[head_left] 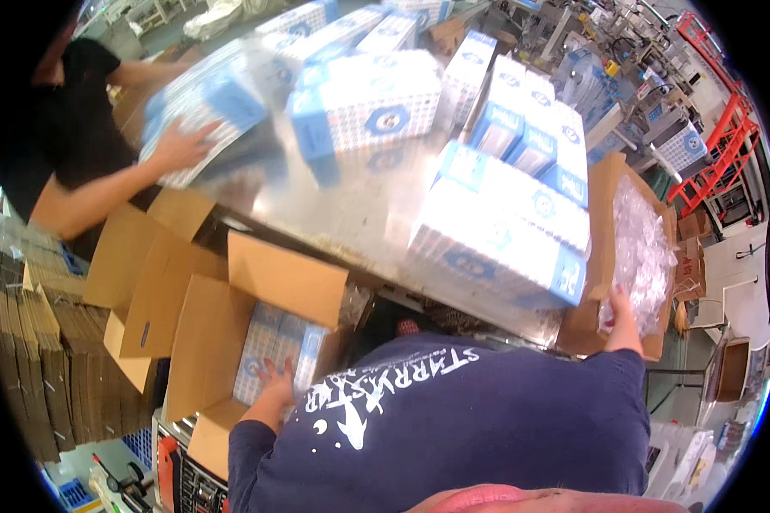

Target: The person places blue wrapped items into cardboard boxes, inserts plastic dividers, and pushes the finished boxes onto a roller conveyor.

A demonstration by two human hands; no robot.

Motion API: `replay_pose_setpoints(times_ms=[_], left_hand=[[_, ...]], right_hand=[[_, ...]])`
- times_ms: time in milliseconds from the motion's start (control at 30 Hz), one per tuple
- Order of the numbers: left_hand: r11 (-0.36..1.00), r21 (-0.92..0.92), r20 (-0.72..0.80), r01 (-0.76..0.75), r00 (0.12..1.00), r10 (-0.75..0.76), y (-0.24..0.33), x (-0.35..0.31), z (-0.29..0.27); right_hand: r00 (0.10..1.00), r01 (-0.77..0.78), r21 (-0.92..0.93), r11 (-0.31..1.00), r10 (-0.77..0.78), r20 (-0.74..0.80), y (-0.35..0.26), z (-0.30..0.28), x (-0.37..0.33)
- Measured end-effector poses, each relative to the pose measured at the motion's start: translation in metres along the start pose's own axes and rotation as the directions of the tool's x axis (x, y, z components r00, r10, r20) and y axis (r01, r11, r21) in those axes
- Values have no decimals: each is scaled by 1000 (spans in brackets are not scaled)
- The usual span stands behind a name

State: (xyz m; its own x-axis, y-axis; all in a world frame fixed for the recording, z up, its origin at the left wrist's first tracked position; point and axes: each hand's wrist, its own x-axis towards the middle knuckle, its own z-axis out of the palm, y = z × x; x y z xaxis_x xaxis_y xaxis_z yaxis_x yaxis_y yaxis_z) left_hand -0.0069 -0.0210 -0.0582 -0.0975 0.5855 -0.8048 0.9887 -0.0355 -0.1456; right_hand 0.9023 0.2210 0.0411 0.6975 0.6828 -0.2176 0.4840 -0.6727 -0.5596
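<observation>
My left hand (271, 386) is inside an open brown carton (198, 342), fingers spread against blue-and-white printed boxes (269, 342) packed in it. On the far right, my right hand (622, 318) reaches into another open carton (609, 192) filled with clear plastic air cushions (640, 244). It touches the cushions at the near side; its fingertips are partly hidden, so its grip does not show. Between the two cartons, a metal table carries several more blue-and-white boxes (496, 244), some standing side by side.
At the upper left, a co-worker's hand (180, 147) rests on a motion-blurred blue-and-white box (218, 98). Flattened cardboard (38, 368) is stacked at the left. The metal table's (334, 214) edge runs just ahead of me. Machinery and red metal steps (720, 154) stand at the upper right.
</observation>
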Motion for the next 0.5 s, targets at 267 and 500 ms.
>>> replay_pose_setpoints(times_ms=[267,500], left_hand=[[919,-392,264,32,961,79,-5,30,-57],[779,-627,170,16,978,117,0,38,-94]], right_hand=[[959,275,-251,928,-244,146,-7,59,5],[900,45,-176,983,36,434,-169,-39,-54]])
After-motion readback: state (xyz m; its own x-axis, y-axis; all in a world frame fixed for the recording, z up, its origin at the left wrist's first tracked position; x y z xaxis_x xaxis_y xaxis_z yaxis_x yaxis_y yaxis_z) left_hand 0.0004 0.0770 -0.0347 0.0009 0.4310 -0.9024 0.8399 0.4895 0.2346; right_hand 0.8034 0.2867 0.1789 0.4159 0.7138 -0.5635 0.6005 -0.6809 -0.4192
